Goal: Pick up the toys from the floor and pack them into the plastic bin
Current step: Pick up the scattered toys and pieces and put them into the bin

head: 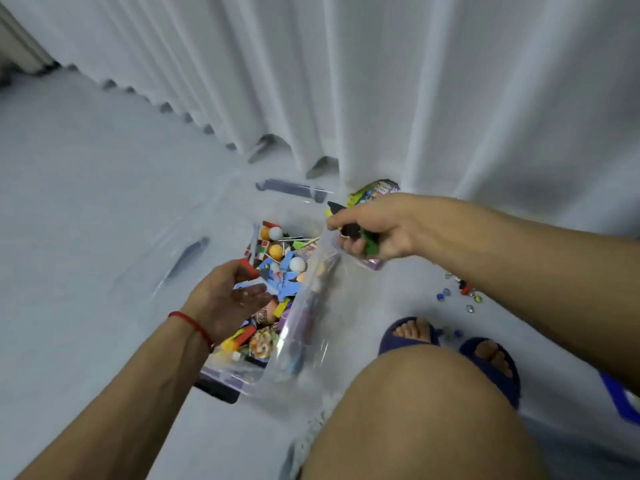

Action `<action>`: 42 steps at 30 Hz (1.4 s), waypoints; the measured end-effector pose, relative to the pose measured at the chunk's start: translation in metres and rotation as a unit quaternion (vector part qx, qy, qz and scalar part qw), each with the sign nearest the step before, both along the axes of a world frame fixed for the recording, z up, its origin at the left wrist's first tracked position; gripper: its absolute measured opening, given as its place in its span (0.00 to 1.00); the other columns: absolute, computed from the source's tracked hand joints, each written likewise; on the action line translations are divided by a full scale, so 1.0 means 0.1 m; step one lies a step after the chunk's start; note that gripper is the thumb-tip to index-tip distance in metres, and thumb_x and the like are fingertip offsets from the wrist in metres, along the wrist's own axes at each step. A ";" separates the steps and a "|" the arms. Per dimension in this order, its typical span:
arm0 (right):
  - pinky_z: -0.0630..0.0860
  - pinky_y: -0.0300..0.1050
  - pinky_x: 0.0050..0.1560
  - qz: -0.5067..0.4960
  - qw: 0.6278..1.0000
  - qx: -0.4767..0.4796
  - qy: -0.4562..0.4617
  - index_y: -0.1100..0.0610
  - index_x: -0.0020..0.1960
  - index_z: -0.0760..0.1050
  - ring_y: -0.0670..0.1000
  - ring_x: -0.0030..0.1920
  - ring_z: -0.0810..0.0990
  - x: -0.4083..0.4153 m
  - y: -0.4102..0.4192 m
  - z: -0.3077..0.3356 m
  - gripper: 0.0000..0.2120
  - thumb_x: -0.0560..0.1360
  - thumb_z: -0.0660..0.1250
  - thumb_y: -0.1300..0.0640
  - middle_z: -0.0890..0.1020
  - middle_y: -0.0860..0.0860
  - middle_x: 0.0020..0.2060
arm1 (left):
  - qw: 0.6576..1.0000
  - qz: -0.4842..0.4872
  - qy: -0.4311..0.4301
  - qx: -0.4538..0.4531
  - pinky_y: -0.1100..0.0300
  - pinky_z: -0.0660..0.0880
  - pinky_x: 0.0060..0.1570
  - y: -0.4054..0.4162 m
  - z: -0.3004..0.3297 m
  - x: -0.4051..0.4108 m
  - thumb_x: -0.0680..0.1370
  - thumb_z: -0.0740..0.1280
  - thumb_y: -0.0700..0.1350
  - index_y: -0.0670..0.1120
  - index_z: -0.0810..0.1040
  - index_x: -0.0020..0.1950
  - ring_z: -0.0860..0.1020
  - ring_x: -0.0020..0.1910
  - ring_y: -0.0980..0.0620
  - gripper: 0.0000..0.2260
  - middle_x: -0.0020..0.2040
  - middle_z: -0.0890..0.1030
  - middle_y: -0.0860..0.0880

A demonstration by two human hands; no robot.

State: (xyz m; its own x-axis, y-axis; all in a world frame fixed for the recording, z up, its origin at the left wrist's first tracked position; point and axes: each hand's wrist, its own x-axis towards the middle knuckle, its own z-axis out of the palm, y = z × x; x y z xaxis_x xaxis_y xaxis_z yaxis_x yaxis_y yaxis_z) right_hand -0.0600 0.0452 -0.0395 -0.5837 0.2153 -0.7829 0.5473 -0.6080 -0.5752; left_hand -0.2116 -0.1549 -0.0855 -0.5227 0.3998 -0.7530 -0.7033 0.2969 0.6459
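A clear plastic bin stands on the floor in the middle, filled with several colourful toys: balls, foam pieces and blocks. My left hand hovers over the bin, palm up and fingers apart; a small red piece sits at its fingertips, and I cannot tell if it is held. My right hand is above the bin's far right corner, closed on black and green toy pieces. A colourful toy box lies behind that hand, against the curtain.
White curtains hang along the back. Several glass marbles and small bits lie on the floor at right. My knee and slippered feet are at the lower right. A blue object shows at the right edge.
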 end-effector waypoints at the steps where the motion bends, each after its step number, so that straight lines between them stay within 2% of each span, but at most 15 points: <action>1: 0.73 0.37 0.21 -0.024 0.999 -0.007 0.020 0.59 0.47 0.70 0.47 0.27 0.70 -0.21 -0.14 0.01 0.06 0.80 0.66 0.61 0.71 0.54 0.36 | 1.000 0.007 -0.002 -0.002 0.55 0.76 0.43 -0.08 0.04 -0.07 0.76 0.63 0.38 0.38 0.75 0.48 0.72 0.45 0.42 0.04 0.55 0.72 0.38; 3: 0.84 0.55 0.43 -0.061 0.996 -0.014 0.063 0.62 0.52 0.71 0.53 0.41 0.77 -0.52 -0.35 0.01 0.06 0.81 0.66 0.60 0.72 0.57 0.46 | 1.000 -0.001 0.012 -0.013 0.57 0.76 0.38 -0.16 0.15 -0.14 0.78 0.64 0.41 0.38 0.74 0.55 0.73 0.45 0.42 0.09 0.56 0.71 0.38; 5: 0.71 0.75 0.62 -0.057 0.995 -0.018 0.083 0.62 0.69 0.66 0.64 0.64 0.74 -0.66 -0.45 0.01 0.20 0.80 0.65 0.57 0.69 0.62 0.65 | 0.999 -0.005 0.043 -0.020 0.54 0.77 0.50 -0.16 0.24 -0.16 0.79 0.63 0.44 0.39 0.73 0.57 0.75 0.50 0.40 0.11 0.56 0.70 0.38; 7: 0.62 0.76 0.68 -0.034 0.997 -0.008 0.066 0.60 0.77 0.59 0.69 0.75 0.60 -0.65 -0.49 0.00 0.29 0.81 0.63 0.53 0.59 0.64 0.76 | 0.996 -0.001 0.088 -0.020 0.50 0.76 0.59 -0.14 0.30 -0.14 0.79 0.64 0.44 0.40 0.72 0.60 0.74 0.55 0.39 0.13 0.56 0.70 0.39; 9: 0.66 0.71 0.68 -0.012 0.999 0.023 0.041 0.59 0.76 0.64 0.67 0.74 0.64 -0.45 -0.44 -0.03 0.27 0.80 0.62 0.49 0.63 0.65 0.74 | 0.985 -0.024 0.169 -0.003 0.53 0.77 0.51 -0.08 0.32 -0.07 0.79 0.63 0.41 0.41 0.74 0.53 0.74 0.47 0.43 0.06 0.48 0.71 0.42; 11: 0.77 0.58 0.59 -0.013 0.997 0.067 0.032 0.56 0.60 0.76 0.59 0.53 0.78 -0.10 -0.30 -0.10 0.14 0.79 0.63 0.51 0.75 0.61 0.58 | 0.968 -0.084 0.234 0.030 0.58 0.78 0.47 0.05 0.31 0.05 0.80 0.62 0.39 0.41 0.77 0.52 0.77 0.46 0.46 0.05 0.46 0.76 0.43; 13: 0.76 0.47 0.46 -0.044 0.992 0.120 0.010 0.53 0.45 0.73 0.55 0.38 0.71 0.33 -0.13 -0.20 0.02 0.76 0.63 0.56 0.71 0.55 0.42 | 0.959 -0.155 0.231 0.044 0.60 0.81 0.46 0.26 0.34 0.24 0.80 0.61 0.37 0.41 0.79 0.58 0.81 0.50 0.47 0.10 0.52 0.81 0.42; 16: 0.80 0.48 0.45 -0.101 0.964 0.233 -0.079 0.57 0.54 0.77 0.54 0.40 0.76 1.04 0.10 -0.51 0.07 0.77 0.64 0.57 0.76 0.55 0.42 | 0.951 -0.268 0.148 0.053 0.45 0.78 0.59 0.65 0.29 0.48 0.79 0.60 0.36 0.40 0.80 0.60 0.81 0.56 0.38 0.12 0.60 0.80 0.35; 21: 0.83 0.49 0.49 -0.015 0.915 0.328 -0.235 0.55 0.57 0.80 0.57 0.51 0.82 1.92 0.18 -1.33 0.10 0.76 0.67 0.57 0.82 0.56 0.53 | 0.762 -0.633 0.141 -0.003 0.44 0.76 0.60 1.22 0.35 0.52 0.77 0.68 0.44 0.46 0.79 0.65 0.81 0.58 0.40 0.16 0.58 0.83 0.42; 27: 0.76 0.50 0.57 0.086 0.862 0.401 -0.297 0.52 0.69 0.70 0.58 0.59 0.77 2.14 -0.10 -2.26 0.24 0.75 0.73 0.53 0.74 0.57 0.63 | 0.481 -0.808 0.321 -0.110 0.52 0.82 0.51 2.03 -0.16 1.16 0.78 0.69 0.45 0.53 0.77 0.61 0.82 0.47 0.50 0.11 0.55 0.81 0.49; 29: 0.76 0.52 0.58 0.102 0.859 0.402 -0.299 0.49 0.72 0.66 0.59 0.62 0.74 2.09 -0.18 -2.47 0.28 0.75 0.72 0.54 0.68 0.56 0.65 | 0.417 -0.824 0.367 -0.111 0.53 0.80 0.53 2.09 -0.67 1.52 0.77 0.70 0.47 0.52 0.76 0.64 0.81 0.51 0.49 0.15 0.58 0.80 0.50; 31: 0.76 0.55 0.60 0.096 0.854 0.410 -0.306 0.47 0.73 0.64 0.59 0.65 0.70 2.04 -0.20 -2.65 0.29 0.76 0.71 0.57 0.65 0.56 0.66 | 0.417 -0.803 0.411 -0.115 0.54 0.76 0.56 2.02 -1.25 1.82 0.76 0.70 0.46 0.50 0.73 0.68 0.78 0.57 0.46 0.20 0.62 0.77 0.46; 34: 0.74 0.53 0.61 0.078 0.838 0.448 -0.301 0.46 0.73 0.63 0.58 0.67 0.66 1.98 -0.18 -2.83 0.29 0.77 0.68 0.60 0.64 0.54 0.67 | 0.477 -0.736 0.457 -0.146 0.52 0.73 0.58 1.83 -1.94 2.08 0.77 0.69 0.44 0.46 0.66 0.74 0.75 0.60 0.40 0.27 0.65 0.71 0.40; 37: 0.72 0.48 0.61 0.079 0.809 0.513 -0.275 0.48 0.70 0.66 0.56 0.66 0.64 1.93 -0.17 -3.02 0.24 0.77 0.68 0.58 0.65 0.53 0.64 | 0.524 -0.696 0.475 -0.128 0.52 0.75 0.55 1.76 -2.23 2.13 0.76 0.71 0.46 0.45 0.68 0.70 0.75 0.56 0.41 0.24 0.63 0.69 0.41; 42: 0.70 0.44 0.54 0.024 0.783 0.571 -0.244 0.55 0.65 0.74 0.55 0.58 0.71 1.92 -0.19 -3.22 0.16 0.78 0.67 0.61 0.74 0.55 0.57 | 0.537 -0.686 0.487 -0.063 0.59 0.70 0.49 1.82 -2.42 2.14 0.76 0.71 0.47 0.45 0.75 0.60 0.76 0.50 0.45 0.15 0.56 0.74 0.44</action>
